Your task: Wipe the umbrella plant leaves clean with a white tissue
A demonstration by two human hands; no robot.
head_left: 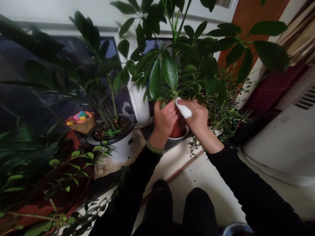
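Note:
My right hand (198, 118) is closed on a folded white tissue or cloth (184, 109), pinched between thumb and fingers. Right beside it, my left hand (165, 119) has its fingers curled in under the leaves. A bit of green shows by the left thumb, but what those fingers grip is hidden. Both hands are at the lower leaves of a potted plant with broad, glossy leaves (169, 70). Two of its leaves hang just above my hands. Below and partly behind them is its reddish-brown pot (178, 129) with a white rim.
A white pot (123, 146) with a tall plant stands to the left, by a box of colourful pieces (81, 118). Trailing small-leaved plants (225, 105) grow on the right, near a white rounded appliance (283, 134). A windowed white frame (134, 95) rises behind.

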